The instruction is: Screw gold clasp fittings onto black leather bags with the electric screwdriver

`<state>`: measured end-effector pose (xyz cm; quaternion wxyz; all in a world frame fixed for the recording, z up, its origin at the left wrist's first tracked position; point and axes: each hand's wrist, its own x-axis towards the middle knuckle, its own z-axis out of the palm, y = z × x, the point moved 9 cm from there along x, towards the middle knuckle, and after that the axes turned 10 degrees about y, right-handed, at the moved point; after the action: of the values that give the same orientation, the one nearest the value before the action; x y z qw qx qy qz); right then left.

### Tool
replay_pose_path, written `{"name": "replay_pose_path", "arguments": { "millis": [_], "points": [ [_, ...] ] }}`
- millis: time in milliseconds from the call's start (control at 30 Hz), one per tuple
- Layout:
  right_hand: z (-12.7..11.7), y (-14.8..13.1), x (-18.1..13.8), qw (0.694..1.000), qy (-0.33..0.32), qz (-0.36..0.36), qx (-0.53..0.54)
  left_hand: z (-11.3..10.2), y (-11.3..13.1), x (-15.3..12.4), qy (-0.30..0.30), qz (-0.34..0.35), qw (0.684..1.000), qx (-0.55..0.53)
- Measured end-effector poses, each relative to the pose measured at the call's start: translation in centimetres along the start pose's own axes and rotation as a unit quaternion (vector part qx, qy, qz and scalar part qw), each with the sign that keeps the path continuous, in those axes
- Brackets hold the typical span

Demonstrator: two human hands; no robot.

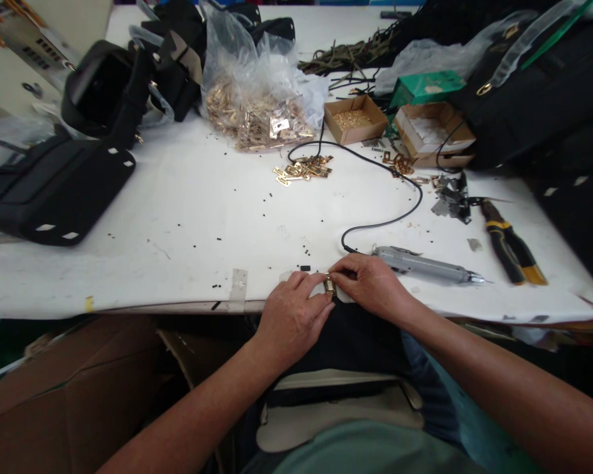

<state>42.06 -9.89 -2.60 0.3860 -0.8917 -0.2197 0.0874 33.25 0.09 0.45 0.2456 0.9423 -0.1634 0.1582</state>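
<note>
Both my hands meet at the near edge of the white table. My left hand and my right hand pinch a small gold metal fitting between their fingertips. The fitting sits on the top edge of a black bag that lies in my lap, with a pale strip of it just under my fingers. Both hands are closed around the fitting. A grey electric screwdriver lies on the table just right of my right hand, its black cable looping back across the table.
A loose pile of gold fittings lies mid-table, behind it a clear bag of them and a small box of screws. Black bags lie at left and right. Yellow-handled pliers rest at right. Cardboard boxes stand below.
</note>
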Motion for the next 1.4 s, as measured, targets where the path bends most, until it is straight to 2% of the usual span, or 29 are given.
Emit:
{"name": "replay_pose_path", "arguments": {
  "millis": [433, 600, 700, 833, 933, 1033, 1200, 1267, 1333, 1400],
  "points": [
    [-0.1, -0.4, 0.0, 1.0, 0.008, 0.001, 0.002, -0.1, 1.0, 0.0, -0.031, 0.029, 0.996, 0.077],
    [-0.2, -0.6, -0.4, 0.998, 0.033, 0.02, 0.043, -0.5, 1.8, 0.4, -0.012, 0.048, 0.992, 0.119],
    [-2.5, -1.1, -1.5, 0.995, 0.083, -0.016, 0.053, -0.7, 2.0, 0.6, 0.017, 0.063, 0.99, 0.124],
    [-8.6, 0.1, -3.9, 0.976, 0.182, -0.056, -0.109, -0.8, 2.0, 0.3, 0.045, 0.079, 0.988, 0.122],
    [-11.7, 3.6, -5.0, 0.953, 0.172, -0.025, -0.249, -0.9, 2.0, 0.2, 0.059, 0.081, 0.987, 0.126],
    [-12.6, 6.6, -5.2, 0.949, 0.125, -0.022, -0.288, -1.0, 2.0, 0.1, 0.065, 0.077, 0.987, 0.124],
    [-13.4, 7.0, -4.5, 0.969, 0.099, -0.063, -0.219, -1.0, 2.0, 0.0, 0.072, 0.078, 0.988, 0.108],
    [-15.1, 6.7, -3.9, 0.981, 0.138, -0.031, -0.135, -1.0, 2.1, 0.0, 0.076, 0.082, 0.988, 0.103],
    [-17.1, 7.1, -3.0, 0.981, 0.189, 0.036, -0.011, -1.0, 2.1, -0.1, 0.078, 0.083, 0.988, 0.101],
    [-18.6, 7.6, -1.9, 0.955, 0.244, 0.089, 0.145, -0.9, 2.0, 0.0, 0.076, 0.081, 0.989, 0.1]
  ]
}}
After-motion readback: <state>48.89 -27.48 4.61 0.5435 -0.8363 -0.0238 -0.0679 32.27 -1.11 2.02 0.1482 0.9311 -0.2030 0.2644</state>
